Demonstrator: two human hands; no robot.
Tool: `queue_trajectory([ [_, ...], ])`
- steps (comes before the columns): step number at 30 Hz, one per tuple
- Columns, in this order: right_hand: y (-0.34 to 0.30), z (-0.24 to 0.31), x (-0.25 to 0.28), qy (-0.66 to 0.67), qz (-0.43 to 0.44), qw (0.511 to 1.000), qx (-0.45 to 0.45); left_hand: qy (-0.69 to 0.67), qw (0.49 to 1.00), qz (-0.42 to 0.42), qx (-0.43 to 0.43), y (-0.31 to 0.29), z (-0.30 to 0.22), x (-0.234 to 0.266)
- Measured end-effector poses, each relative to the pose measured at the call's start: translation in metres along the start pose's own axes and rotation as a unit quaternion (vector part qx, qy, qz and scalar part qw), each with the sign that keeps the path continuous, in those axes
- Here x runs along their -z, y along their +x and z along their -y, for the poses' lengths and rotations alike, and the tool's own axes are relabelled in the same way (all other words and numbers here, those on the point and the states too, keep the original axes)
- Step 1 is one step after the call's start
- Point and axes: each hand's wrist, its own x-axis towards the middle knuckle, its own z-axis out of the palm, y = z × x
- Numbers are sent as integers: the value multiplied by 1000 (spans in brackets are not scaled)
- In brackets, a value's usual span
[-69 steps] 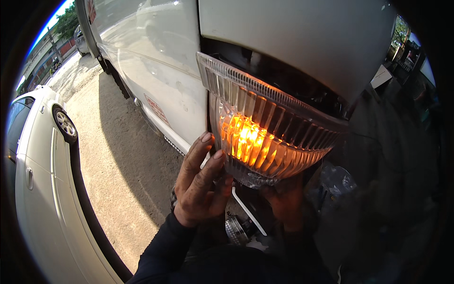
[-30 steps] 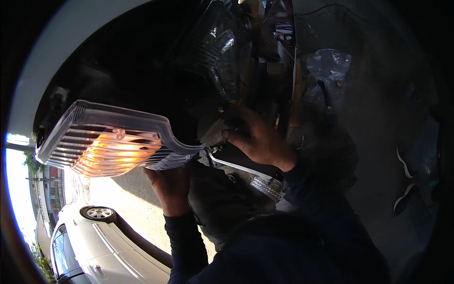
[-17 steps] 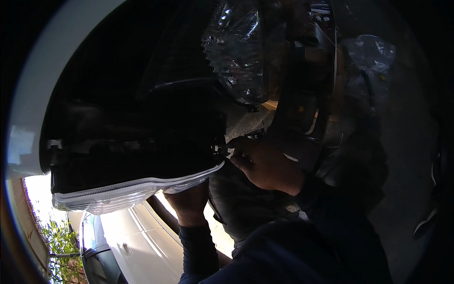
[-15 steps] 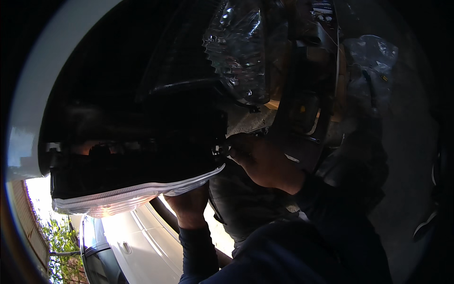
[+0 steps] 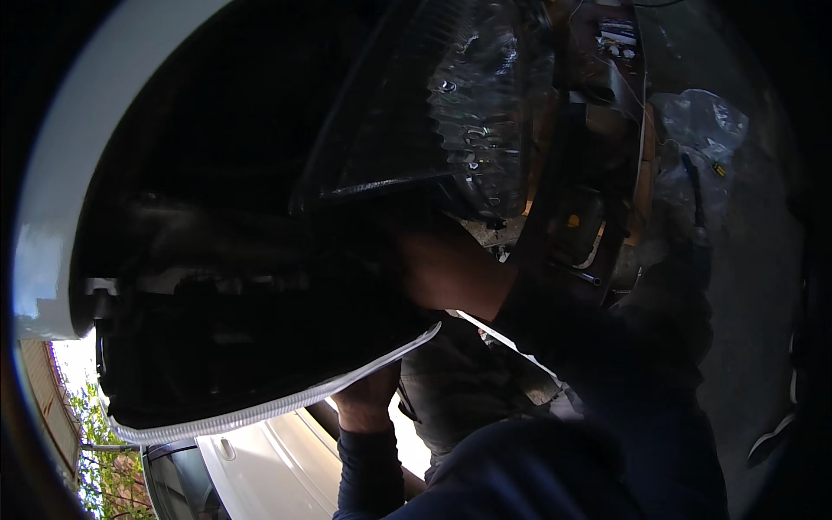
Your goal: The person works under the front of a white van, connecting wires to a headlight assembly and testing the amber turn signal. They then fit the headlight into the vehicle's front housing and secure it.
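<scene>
A large car headlight (image 5: 286, 406) with a clear, ribbed lens edge lies across the lower left, its dark back turned up. My left hand (image 5: 368, 404) comes up from below and holds it near its right end, against the lens; the fingertips are hidden behind it. My right hand (image 5: 442, 270) reaches left into the deep shadow above the headlight's right end. Its fingers disappear in the dark, so what they touch does not show. Above that hand is a second headlight-like unit (image 5: 481, 130), with a clear, shiny lens.
A pale car body panel (image 5: 48, 217) curves down the left edge. Below stands a white car (image 5: 269, 459). To the right are a long dark panel (image 5: 555, 182), a clear plastic bag (image 5: 702, 121) on the floor and a dark cable (image 5: 695, 186).
My right hand has moved from the headlight's right end leftward into the shadow behind it. The headlight's lens edge sits lower and shows thinner, while my left hand stays at it. The view has shifted slightly.
</scene>
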Motion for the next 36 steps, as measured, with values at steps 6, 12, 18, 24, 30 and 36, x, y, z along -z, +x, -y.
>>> queue_trajectory([
  [6, 4, 10, 13, 83, 41, 992, -88, -310, 944, 58, 95, -2, -4, 3],
  [12, 10, 11, 16, 78, -6, 996, -38, -75, 993, -83, 39, -11, -1, -2],
  [18, 5, 17, 18, 47, 28, 994, -92, -312, 947, 47, 65, -4, 0, 9],
  [24, 2, 4, 16, 60, 12, 998, -4, -307, 949, 9, 75, -16, 1, 34],
  [30, -4, -3, 9, 64, 40, 996, -51, -303, 949, -37, 74, -37, -12, 62],
  [36, 0, -9, 5, -17, -21, 999, 42, -307, 946, -79, 71, -54, -18, 81],
])
